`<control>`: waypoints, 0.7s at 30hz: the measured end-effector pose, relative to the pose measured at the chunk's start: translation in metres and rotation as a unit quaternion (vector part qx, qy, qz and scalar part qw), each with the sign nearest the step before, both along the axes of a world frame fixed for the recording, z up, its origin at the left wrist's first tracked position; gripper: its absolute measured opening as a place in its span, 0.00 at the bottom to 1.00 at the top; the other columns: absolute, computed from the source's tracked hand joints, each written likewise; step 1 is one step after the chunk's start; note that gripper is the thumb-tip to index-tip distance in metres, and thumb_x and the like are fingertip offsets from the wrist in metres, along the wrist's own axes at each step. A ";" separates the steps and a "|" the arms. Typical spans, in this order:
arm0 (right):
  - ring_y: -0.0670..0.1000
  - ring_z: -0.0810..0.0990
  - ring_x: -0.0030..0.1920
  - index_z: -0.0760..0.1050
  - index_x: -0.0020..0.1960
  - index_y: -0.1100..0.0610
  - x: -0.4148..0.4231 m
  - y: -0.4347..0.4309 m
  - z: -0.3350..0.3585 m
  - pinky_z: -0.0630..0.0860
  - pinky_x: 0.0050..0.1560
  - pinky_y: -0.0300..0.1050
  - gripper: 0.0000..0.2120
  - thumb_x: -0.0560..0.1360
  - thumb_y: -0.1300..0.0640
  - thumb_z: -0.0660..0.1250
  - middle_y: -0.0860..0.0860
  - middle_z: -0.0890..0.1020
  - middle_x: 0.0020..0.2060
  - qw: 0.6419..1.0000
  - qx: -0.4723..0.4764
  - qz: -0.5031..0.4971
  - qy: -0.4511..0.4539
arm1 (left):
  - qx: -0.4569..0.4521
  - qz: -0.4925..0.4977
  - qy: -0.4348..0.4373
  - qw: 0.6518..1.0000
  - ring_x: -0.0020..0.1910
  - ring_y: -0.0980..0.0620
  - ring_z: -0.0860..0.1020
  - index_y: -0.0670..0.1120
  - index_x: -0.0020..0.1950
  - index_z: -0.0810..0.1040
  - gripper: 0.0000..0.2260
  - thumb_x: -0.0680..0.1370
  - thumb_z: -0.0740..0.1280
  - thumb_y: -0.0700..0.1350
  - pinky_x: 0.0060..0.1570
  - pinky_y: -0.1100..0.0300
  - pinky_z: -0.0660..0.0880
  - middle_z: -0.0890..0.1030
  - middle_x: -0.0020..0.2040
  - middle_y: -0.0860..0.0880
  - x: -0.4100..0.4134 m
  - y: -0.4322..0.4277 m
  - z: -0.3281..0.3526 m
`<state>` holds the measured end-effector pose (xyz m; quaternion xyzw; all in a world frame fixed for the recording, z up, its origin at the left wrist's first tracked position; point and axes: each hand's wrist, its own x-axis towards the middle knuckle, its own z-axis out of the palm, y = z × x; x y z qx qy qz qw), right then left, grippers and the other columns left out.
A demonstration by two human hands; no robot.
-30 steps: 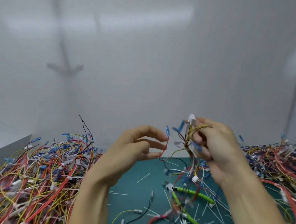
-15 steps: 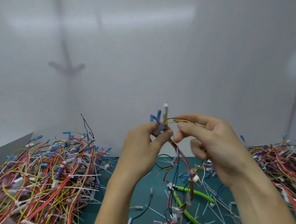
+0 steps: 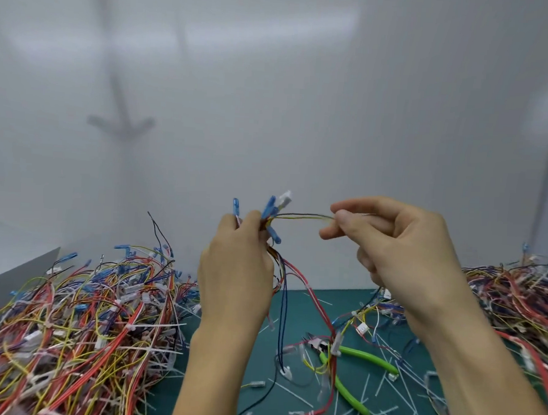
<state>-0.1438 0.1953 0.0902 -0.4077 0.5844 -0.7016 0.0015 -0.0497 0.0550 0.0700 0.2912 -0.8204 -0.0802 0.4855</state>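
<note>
White wall behind, green-matted desk (image 3: 340, 301) below. We hold the wire harness (image 3: 297, 215) raised above the desk, against the wall

- Left hand (image 3: 235, 278) grips the gathered stem just under the blue terminals (image 3: 269, 207) and white connector (image 3: 285, 199), which stick out at 12 o'clock of the fist
- Right hand (image 3: 403, 255) pinches a thin yellow-and-dark pair between thumb and forefinger, drawn taut toward 3 o'clock
- Tails hang to 6 o'clock and trail onto the desk

Handling, our judgement: very light, limp, springy in the loops; terminals likely to snag. Best hold is the stem close under the terminals; a single strand might pull from its crimp

Room: open air at 12 o'clock. Wire pile (image 3: 79, 317) at 9 o'clock, second pile (image 3: 516, 293) at 3 o'clock, both apt to catch the tails. Green-handled cutters (image 3: 366, 359) at 5 o'clock under the tails, among cut tie ends (image 3: 365, 386). We would lift clear before swinging sideways
</note>
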 end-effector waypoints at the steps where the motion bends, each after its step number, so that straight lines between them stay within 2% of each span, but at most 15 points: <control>1: 0.40 0.71 0.23 0.82 0.47 0.55 -0.001 0.002 0.000 0.64 0.23 0.27 0.02 0.76 0.58 0.71 0.49 0.87 0.36 1.000 0.022 0.002 -0.001 | 0.011 0.004 0.021 1.000 0.38 0.43 0.71 0.46 0.54 0.76 0.08 0.81 0.59 0.43 0.38 0.52 0.64 0.69 0.44 0.50 0.000 0.000 0.000; 4: 0.41 0.70 0.26 0.83 0.45 0.55 -0.008 0.006 -0.003 0.68 0.27 0.30 0.05 0.75 0.54 0.71 0.48 0.87 0.36 0.982 0.182 0.038 0.040 | 0.057 -0.021 0.101 0.993 0.43 0.42 0.79 0.44 0.52 0.76 0.07 0.82 0.60 0.44 0.44 0.47 0.72 0.75 0.47 0.46 0.002 -0.006 0.001; 7: 0.42 0.79 0.34 0.83 0.46 0.57 -0.008 0.002 -0.008 0.76 0.38 0.33 0.06 0.77 0.58 0.68 0.49 0.87 0.37 0.942 0.315 0.094 0.065 | 0.108 -0.046 0.163 0.980 0.44 0.46 0.82 0.46 0.49 0.75 0.07 0.83 0.60 0.46 0.48 0.45 0.76 0.80 0.47 0.45 0.004 -0.011 0.002; 9: 0.42 0.84 0.41 0.84 0.45 0.54 -0.009 -0.002 -0.012 0.77 0.45 0.37 0.07 0.78 0.58 0.68 0.47 0.87 0.38 0.928 0.354 0.056 0.100 | 0.150 -0.079 0.215 0.962 0.41 0.51 0.84 0.48 0.46 0.74 0.07 0.83 0.61 0.47 0.48 0.47 0.80 0.82 0.45 0.44 0.004 -0.013 0.001; 12: 0.44 0.83 0.45 0.85 0.47 0.48 -0.011 -0.006 -0.016 0.79 0.50 0.44 0.05 0.77 0.52 0.70 0.44 0.86 0.41 0.894 0.407 -0.053 0.181 | 0.212 -0.124 0.290 0.925 0.36 0.55 0.85 0.47 0.45 0.75 0.08 0.83 0.62 0.45 0.41 0.58 0.83 0.84 0.40 0.46 0.003 -0.014 0.002; 14: 0.47 0.83 0.43 0.85 0.48 0.49 -0.007 -0.010 -0.019 0.80 0.48 0.45 0.06 0.77 0.51 0.70 0.46 0.86 0.41 0.892 0.403 -0.078 0.190 | 0.244 -0.154 0.331 0.898 0.35 0.55 0.85 0.45 0.45 0.75 0.08 0.83 0.62 0.44 0.36 0.63 0.81 0.84 0.35 0.48 0.003 -0.015 0.004; 15: 0.47 0.84 0.40 0.85 0.47 0.51 -0.006 -0.012 -0.020 0.81 0.46 0.44 0.06 0.78 0.53 0.70 0.49 0.86 0.38 0.910 0.371 -0.070 0.171 | 0.252 -0.165 0.341 0.890 0.35 0.55 0.85 0.45 0.45 0.75 0.08 0.82 0.62 0.44 0.35 0.65 0.80 0.84 0.35 0.49 0.004 -0.015 0.004; 18: 0.46 0.86 0.35 0.84 0.43 0.57 0.004 -0.018 -0.017 0.83 0.40 0.40 0.08 0.79 0.61 0.67 0.52 0.86 0.35 0.970 0.231 0.027 0.073 | 0.259 -0.179 0.328 0.891 0.35 0.56 0.85 0.46 0.44 0.76 0.08 0.82 0.63 0.45 0.34 0.67 0.79 0.85 0.35 0.49 0.003 -0.016 0.003; 21: 0.48 0.86 0.37 0.82 0.43 0.55 0.012 -0.022 -0.013 0.83 0.39 0.43 0.10 0.80 0.60 0.64 0.51 0.86 0.36 0.982 0.156 0.066 0.081 | 0.281 -0.194 0.296 0.892 0.36 0.55 0.85 0.42 0.45 0.77 0.08 0.82 0.64 0.44 0.36 0.66 0.80 0.85 0.36 0.47 -0.001 -0.016 0.000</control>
